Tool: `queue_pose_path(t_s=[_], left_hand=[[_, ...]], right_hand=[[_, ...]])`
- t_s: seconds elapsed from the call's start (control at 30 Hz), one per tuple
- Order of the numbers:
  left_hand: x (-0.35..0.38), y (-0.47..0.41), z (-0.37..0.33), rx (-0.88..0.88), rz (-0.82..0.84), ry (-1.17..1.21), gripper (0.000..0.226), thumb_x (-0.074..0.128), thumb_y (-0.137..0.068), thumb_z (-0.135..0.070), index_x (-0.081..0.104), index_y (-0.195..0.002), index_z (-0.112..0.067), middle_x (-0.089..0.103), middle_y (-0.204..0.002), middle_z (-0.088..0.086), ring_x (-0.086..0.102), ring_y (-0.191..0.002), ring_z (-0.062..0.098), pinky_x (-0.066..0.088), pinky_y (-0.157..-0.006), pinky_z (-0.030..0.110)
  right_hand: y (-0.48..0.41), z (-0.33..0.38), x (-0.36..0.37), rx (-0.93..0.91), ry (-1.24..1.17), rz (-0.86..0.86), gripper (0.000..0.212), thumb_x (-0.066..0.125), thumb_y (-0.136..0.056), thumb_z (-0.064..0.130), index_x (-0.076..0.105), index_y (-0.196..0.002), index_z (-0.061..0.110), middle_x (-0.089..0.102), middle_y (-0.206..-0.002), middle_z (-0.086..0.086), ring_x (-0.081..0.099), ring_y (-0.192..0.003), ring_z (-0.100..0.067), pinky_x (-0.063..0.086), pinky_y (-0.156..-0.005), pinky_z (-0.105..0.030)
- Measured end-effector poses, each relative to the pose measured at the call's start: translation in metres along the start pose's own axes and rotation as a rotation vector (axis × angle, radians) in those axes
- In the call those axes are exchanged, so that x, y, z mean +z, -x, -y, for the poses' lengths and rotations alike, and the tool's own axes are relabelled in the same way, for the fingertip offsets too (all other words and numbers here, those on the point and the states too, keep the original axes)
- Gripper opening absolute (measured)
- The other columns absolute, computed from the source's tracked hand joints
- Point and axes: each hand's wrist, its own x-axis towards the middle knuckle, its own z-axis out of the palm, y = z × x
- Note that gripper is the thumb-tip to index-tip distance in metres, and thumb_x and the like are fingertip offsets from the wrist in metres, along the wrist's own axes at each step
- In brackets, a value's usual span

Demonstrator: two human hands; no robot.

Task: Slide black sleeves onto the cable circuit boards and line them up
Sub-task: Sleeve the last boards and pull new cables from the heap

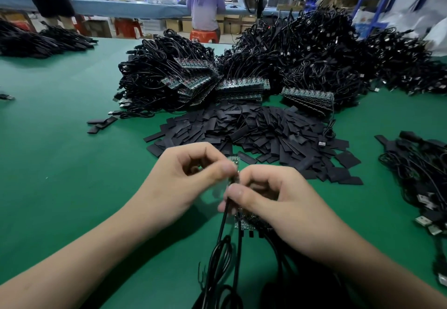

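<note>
Green bench mat point(60, 163) spreads before you: just this side of the pile of black sleeves point(254, 129), your left hand point(191, 178) and right hand point(278, 200) both pinch one circuit board point(235, 162), its cable point(223, 224) trailing toward you. Behind the pile, heaped cable bundles point(169, 79) block the way.

The left hand point(188, 178) is pinching a small circuit board point(235, 160) over the green table point(60, 151). The right hand point(280, 202) is pinching the black cable point(223, 221) just below the board. That spot is looking blurry. A pile of black sleeves point(254, 129) is lying behind the hands. Stacks of boards with cables point(191, 79) are sitting behind the pile.
</note>
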Motion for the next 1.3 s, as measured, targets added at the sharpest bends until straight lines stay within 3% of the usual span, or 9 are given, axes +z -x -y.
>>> queue_pose_path(t_s=[0.2,0.33,0.47,0.57,0.7,0.87,1.03,1.17,1.3], left_hand=[[-0.034,-0.008,0.008,0.055,-0.232,-0.690,0.022,0.059,-0.095,-0.044,0.069,-0.086,-0.027,0.066,-0.070,-0.011,0.061,-0.068,0.006,0.051,-0.069,0.036],[-0.038,-0.008,0.014,0.006,-0.151,-0.958,0.024,0.053,-0.088,-0.056,0.065,-0.087,-0.035,0.061,-0.078,-0.019,0.059,-0.076,0.010,0.050,-0.066,0.034],[-0.042,-0.006,0.015,-0.032,-0.128,-1.098,0.039,0.059,-0.078,-0.078,0.058,-0.089,-0.040,0.056,-0.079,-0.023,0.051,-0.071,-0.001,0.041,-0.059,0.028],[-0.042,-0.006,0.016,-0.074,-0.096,-1.135,0.040,0.066,-0.076,-0.074,0.063,-0.095,-0.039,0.058,-0.081,-0.021,0.054,-0.076,0.008,0.044,-0.062,0.029],[-0.044,-0.008,0.009,-0.137,-0.083,-1.060,0.034,0.078,-0.076,-0.062,0.068,-0.099,-0.039,0.064,-0.078,-0.022,0.061,-0.078,0.003,0.053,-0.071,0.031],[-0.043,-0.008,0.006,-0.138,-0.095,-0.999,0.026,0.082,-0.077,-0.052,0.070,-0.097,-0.039,0.067,-0.078,-0.025,0.064,-0.080,-0.002,0.055,-0.074,0.031],[-0.039,-0.007,0.008,-0.030,-0.100,-0.901,0.025,0.081,-0.079,-0.046,0.075,-0.101,-0.036,0.066,-0.080,-0.022,0.062,-0.079,-0.002,0.054,-0.074,0.031],[-0.030,-0.006,0.007,0.059,-0.084,-0.728,0.025,0.083,-0.080,-0.035,0.080,-0.104,-0.032,0.068,-0.086,-0.017,0.063,-0.079,0.004,0.051,-0.074,0.020],[-0.019,-0.001,0.007,0.117,-0.037,-0.607,0.021,0.084,-0.080,-0.024,0.082,-0.101,-0.029,0.070,-0.092,-0.013,0.066,-0.083,0.008,0.051,-0.074,0.017]], right_hand=[[0.007,0.016,-0.027,-0.075,-0.592,0.102,0.018,0.069,-0.093,0.035,0.072,-0.086,0.019,0.075,-0.080,-0.008,0.073,-0.068,-0.020,0.059,-0.066,-0.027],[0.010,0.020,-0.033,-0.071,-0.684,0.224,0.018,0.067,-0.095,0.036,0.069,-0.089,0.019,0.074,-0.075,-0.004,0.073,-0.064,-0.018,0.058,-0.060,-0.025],[0.010,0.020,-0.029,0.015,-0.612,0.281,0.016,0.067,-0.094,0.033,0.070,-0.092,0.017,0.077,-0.082,-0.012,0.076,-0.067,-0.023,0.059,-0.057,-0.026],[0.009,0.014,-0.019,0.080,-0.534,0.282,0.015,0.065,-0.096,0.031,0.070,-0.093,0.017,0.077,-0.087,-0.017,0.076,-0.070,-0.026,0.058,-0.056,-0.025],[0.007,0.008,-0.014,0.136,-0.564,0.294,0.016,0.063,-0.097,0.030,0.069,-0.092,0.016,0.077,-0.089,-0.018,0.077,-0.072,-0.025,0.059,-0.057,-0.024],[0.006,0.010,-0.027,0.041,-0.843,0.406,0.015,0.061,-0.100,0.026,0.069,-0.095,0.014,0.076,-0.081,-0.009,0.076,-0.070,-0.016,0.060,-0.058,-0.022],[0.004,0.008,-0.039,0.050,-1.211,0.448,0.024,0.045,-0.109,0.013,0.064,-0.101,0.000,0.070,-0.078,-0.013,0.072,-0.065,-0.020,0.063,-0.065,-0.033],[0.002,0.005,-0.043,0.178,-0.804,0.138,0.028,0.049,-0.103,0.026,0.061,-0.080,0.015,0.049,-0.056,0.001,0.044,-0.042,-0.010,0.048,-0.044,-0.023],[-0.002,-0.007,-0.035,0.251,-0.200,0.039,0.034,0.045,-0.106,0.028,0.052,-0.073,0.021,0.041,-0.054,0.002,0.030,-0.045,-0.012,0.032,-0.044,-0.022]])
